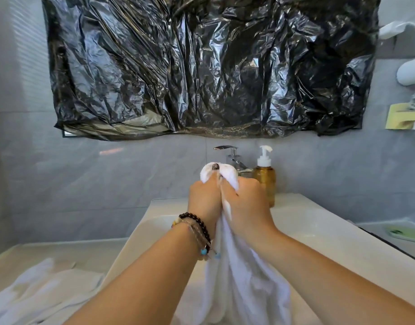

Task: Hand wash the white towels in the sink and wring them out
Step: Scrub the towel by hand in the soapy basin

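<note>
Left hand (205,199) and right hand (245,205) side by side, both clenched round a white towel (244,285) over the sink (319,228). Bunched end beyond the knuckles, near the tap (232,156); rest hanging below the wrists. Second towel (44,292) lying near left.

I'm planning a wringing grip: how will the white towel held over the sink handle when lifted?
Likely floppy: the white towel hangs in loose folds below the left hand and right hand gripping it. Probably heavy for its size if soaked. Perhaps slippery, since something white like suds shows between the hands.
</note>
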Action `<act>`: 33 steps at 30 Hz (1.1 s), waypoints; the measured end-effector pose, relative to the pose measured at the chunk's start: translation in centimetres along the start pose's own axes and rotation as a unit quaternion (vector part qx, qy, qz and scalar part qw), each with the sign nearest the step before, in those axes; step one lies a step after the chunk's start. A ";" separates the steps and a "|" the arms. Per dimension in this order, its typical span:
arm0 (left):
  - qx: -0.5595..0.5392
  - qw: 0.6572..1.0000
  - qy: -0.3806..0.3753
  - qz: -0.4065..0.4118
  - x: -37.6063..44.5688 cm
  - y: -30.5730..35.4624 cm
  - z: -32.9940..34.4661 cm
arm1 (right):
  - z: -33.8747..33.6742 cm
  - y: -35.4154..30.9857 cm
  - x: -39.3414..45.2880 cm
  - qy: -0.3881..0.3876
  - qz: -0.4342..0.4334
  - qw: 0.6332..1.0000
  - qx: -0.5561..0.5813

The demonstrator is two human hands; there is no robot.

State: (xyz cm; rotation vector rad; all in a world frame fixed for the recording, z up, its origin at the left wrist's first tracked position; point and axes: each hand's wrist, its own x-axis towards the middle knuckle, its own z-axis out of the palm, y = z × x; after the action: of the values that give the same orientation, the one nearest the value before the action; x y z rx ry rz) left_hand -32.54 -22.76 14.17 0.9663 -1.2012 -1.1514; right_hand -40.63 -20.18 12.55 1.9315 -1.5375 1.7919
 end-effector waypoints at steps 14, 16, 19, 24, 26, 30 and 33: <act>-0.005 0.999 -0.049 0.009 -1.4 0.2 0.6 | -0.9 1.0 1.9 -0.006 0.008 0.999 -0.039; -0.024 0.996 -0.081 -0.004 -1.4 0.2 0.8 | -1.7 2.2 2.4 -0.008 0.043 0.999 -0.020; 0.003 0.999 -0.029 0.028 -0.5 0.7 0.4 | -1.3 0.9 0.1 -0.001 0.041 0.999 0.000; -0.034 0.998 -0.049 0.016 -1.2 0.0 0.6 | -0.8 -0.6 1.3 0.010 0.009 0.999 -0.043; -0.016 0.995 -0.093 0.023 -1.8 -0.2 1.3 | -1.6 1.0 4.0 0.010 0.058 0.997 -0.044; 0.025 0.995 -0.045 0.085 -0.6 0.5 1.2 | -1.8 2.3 2.5 -0.015 0.098 0.995 -0.028; -0.069 0.997 -0.021 0.030 -0.5 0.5 0.3 | -1.0 -0.2 -0.5 -0.023 0.001 1.000 -0.003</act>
State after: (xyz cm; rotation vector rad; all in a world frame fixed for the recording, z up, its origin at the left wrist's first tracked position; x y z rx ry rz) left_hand -32.78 -22.21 14.58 0.8016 -1.1607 -1.1958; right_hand -41.06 -19.15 12.56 1.9827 -1.5565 1.7530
